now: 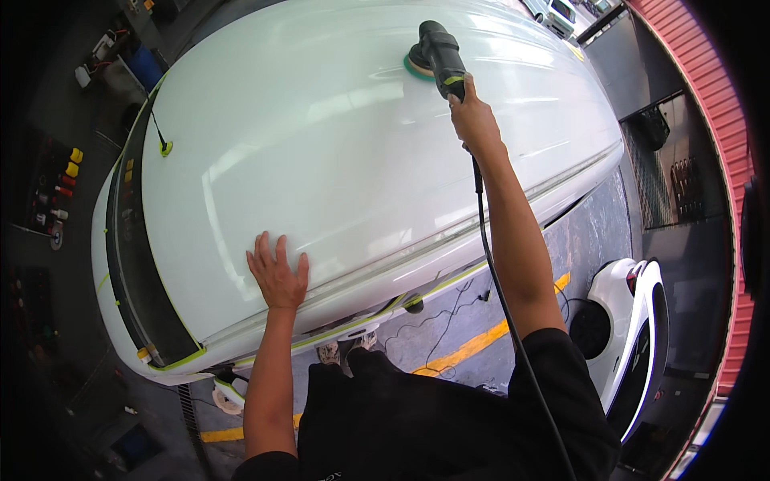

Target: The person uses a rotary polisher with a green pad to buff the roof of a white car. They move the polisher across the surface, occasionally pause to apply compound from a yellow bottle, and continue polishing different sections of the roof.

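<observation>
My right hand (pixel 475 120) is wrapped round the handle of a black corded car polisher (pixel 439 54), held at arm's length. The polisher's green pad (pixel 417 67) lies against the white car roof (pixel 321 152), toward the far right. From the handle a black cord (pixel 489 248) runs down along my right arm. My left hand (pixel 277 271) rests on the roof near its close edge, fingers spread and nothing in them. Green masking tape (pixel 178 327) borders the dark windscreen (pixel 144 264) on the left. The antenna (pixel 164 147) has green tape round its base.
A white car (pixel 630 321) stands at the right on the grey floor, which has a yellow line (pixel 473 346). Cables (pixel 437 333) lie on the floor beside me. Bottles and tools (pixel 64 191) line the left side, near a blue drum (pixel 144 66).
</observation>
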A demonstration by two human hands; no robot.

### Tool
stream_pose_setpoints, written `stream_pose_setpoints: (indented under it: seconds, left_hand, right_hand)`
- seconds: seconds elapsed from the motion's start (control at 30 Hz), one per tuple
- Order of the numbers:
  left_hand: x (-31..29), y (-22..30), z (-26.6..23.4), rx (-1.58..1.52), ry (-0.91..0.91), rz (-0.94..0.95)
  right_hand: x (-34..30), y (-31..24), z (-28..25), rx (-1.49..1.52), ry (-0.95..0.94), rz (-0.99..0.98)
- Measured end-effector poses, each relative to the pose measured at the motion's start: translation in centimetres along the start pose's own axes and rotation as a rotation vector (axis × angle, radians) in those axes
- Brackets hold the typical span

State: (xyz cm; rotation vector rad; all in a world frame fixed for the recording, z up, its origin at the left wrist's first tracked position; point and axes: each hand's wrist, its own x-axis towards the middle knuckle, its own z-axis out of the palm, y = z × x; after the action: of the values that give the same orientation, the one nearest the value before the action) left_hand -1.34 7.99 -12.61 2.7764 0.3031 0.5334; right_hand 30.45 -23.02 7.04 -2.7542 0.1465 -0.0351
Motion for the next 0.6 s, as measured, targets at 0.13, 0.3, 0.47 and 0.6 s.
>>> stream_pose_setpoints:
  seconds: [0.13, 0.3, 0.47, 0.6]
  left_hand:
    - [-0.4, -0.1, 0.0, -0.011, 0.009, -0.007]
    - [0.0, -0.2, 0.1, -0.004, 0.024, 0.002]
    - [0.0, -0.8, 0.1, -0.034, 0.024, -0.003]
    - [-0.2, -1.0, 0.1, -0.044, 0.030, -0.013]
  right_hand:
    - [-0.7, -2.0, -1.1, 0.065, -0.088, 0.053]
    - [-3.1, -2.8, 0.2, -0.038, -0.093, -0.106]
    - [-6.3, -3.7, 1.0, -0.091, -0.137, -0.239]
    - [-7.9, -2.9, 2.6, -0.116, -0.111, -0.209]
